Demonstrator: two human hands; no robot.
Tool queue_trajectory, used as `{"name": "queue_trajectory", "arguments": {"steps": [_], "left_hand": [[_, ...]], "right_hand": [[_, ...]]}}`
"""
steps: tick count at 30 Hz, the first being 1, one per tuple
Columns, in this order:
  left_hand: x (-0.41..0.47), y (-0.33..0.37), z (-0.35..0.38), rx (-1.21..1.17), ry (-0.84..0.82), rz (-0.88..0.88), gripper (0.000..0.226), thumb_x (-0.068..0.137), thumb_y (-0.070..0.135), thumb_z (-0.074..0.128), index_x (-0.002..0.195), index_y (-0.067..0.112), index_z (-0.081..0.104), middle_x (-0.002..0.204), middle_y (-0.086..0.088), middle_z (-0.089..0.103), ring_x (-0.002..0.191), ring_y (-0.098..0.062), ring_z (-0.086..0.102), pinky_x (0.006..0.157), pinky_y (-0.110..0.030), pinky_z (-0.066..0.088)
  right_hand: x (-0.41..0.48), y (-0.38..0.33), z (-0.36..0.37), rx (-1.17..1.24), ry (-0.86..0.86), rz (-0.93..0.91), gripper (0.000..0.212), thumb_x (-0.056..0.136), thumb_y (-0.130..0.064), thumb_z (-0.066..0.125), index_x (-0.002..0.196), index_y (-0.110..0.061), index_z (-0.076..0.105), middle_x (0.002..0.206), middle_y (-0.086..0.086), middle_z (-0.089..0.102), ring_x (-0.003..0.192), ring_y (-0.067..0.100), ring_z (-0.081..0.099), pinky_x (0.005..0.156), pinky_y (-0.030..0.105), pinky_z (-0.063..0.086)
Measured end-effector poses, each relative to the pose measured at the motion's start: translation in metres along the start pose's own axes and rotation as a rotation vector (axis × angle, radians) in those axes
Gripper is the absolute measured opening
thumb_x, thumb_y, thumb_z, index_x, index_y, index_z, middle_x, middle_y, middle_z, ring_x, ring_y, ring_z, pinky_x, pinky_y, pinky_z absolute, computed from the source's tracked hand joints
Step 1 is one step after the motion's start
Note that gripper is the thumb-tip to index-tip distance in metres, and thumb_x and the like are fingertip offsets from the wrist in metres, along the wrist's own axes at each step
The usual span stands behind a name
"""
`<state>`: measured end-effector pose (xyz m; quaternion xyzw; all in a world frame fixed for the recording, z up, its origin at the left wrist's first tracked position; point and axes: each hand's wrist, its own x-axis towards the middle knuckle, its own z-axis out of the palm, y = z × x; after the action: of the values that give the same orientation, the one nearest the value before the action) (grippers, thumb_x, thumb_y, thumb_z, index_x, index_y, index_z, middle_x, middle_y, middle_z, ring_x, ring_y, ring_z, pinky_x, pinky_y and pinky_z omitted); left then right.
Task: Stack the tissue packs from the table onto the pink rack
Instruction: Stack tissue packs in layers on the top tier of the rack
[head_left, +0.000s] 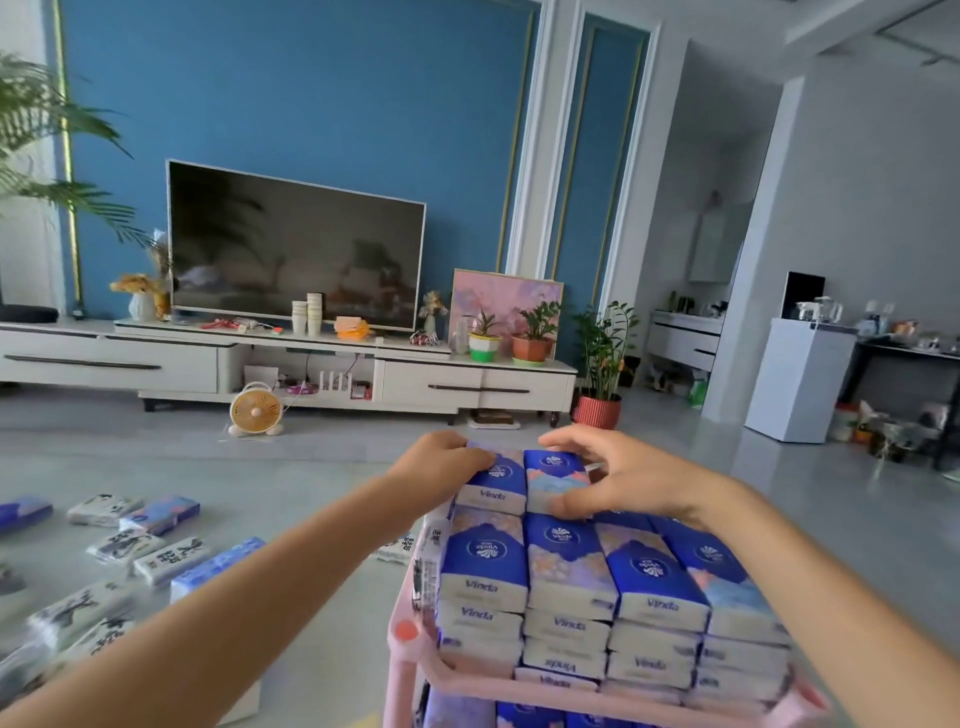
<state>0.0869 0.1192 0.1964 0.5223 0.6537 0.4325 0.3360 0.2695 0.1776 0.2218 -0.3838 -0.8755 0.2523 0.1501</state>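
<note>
Step in hand, my read: seating two packs in the far row of the top layer on the pink rack (457, 673).

Left hand (441, 467) is on the far-left pack (496, 486), fingers curled over its far-left corner, thumb across the top. Right hand (628, 480) holds the second pack (550, 475) in a pinch: thumb pressed on its near end, fingers arched over the far edge. Both packs lie flat, side by side and touching, butted against the near row (571, 566). That row is four across and several layers deep.

To do it well:
- Pull both packs back against the near row until the ends sit flush. A gap would let the next layer tilt.
- Square the far-left pack with the rack's left edge. Overhang there looks like the tipping risk.
- Press flat before letting go. These look like soft packs in glossy film, so they'll likely spring and slide.
- Release one hand at a time, with the other steadying.
- The far row right of the second pack is hidden by the right hand and wrist, so I can't tell if it's filled. Check before the next layer.

Plenty left: loose packs (161, 514) lie scattered on the table (249, 499), left of the rack.
</note>
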Motion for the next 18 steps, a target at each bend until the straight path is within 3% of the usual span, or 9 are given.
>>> {"name": "queue_trajectory", "arguments": {"steps": [6,11,15,18], "left_hand": [[0.002,-0.003,0.005,0.065,0.043,0.018,0.022,0.096,0.030,0.042,0.108,0.013,0.050,0.086,0.002,0.059,0.075,-0.009,0.055,0.060,-0.021,0.042],[0.008,-0.007,0.010,0.204,0.068,0.003,0.035,0.097,0.034,0.032,0.121,0.012,0.044,0.120,-0.012,0.055,0.109,-0.027,0.055,0.093,-0.039,0.047],[0.010,-0.006,0.011,0.198,0.072,-0.015,0.046,0.096,0.043,0.030,0.131,0.013,0.037,0.130,-0.014,0.048,0.118,-0.029,0.048,0.101,-0.044,0.040],[0.002,-0.008,-0.003,0.108,0.104,0.022,0.057,0.096,0.050,0.026,0.138,0.012,0.033,0.138,-0.012,0.041,0.124,-0.028,0.041,0.101,-0.041,0.034]], "right_hand": [[0.002,0.000,0.001,-0.016,-0.006,-0.014,0.069,0.073,-0.031,0.075,0.132,-0.031,0.041,0.139,-0.008,0.042,0.125,0.008,0.039,0.106,0.030,0.033],[0.002,-0.002,0.002,-0.016,-0.014,-0.009,0.068,0.073,-0.031,0.075,0.132,-0.031,0.041,0.138,-0.008,0.042,0.127,0.009,0.039,0.107,0.029,0.033],[-0.004,-0.008,0.002,-0.025,-0.013,0.014,0.069,0.076,-0.037,0.071,0.136,-0.032,0.037,0.142,-0.011,0.036,0.125,0.005,0.035,0.100,0.022,0.028],[-0.011,-0.022,0.002,-0.009,0.093,-0.006,0.062,0.077,-0.043,0.067,0.133,-0.033,0.041,0.142,-0.008,0.039,0.129,0.005,0.036,0.106,0.026,0.029]]}}
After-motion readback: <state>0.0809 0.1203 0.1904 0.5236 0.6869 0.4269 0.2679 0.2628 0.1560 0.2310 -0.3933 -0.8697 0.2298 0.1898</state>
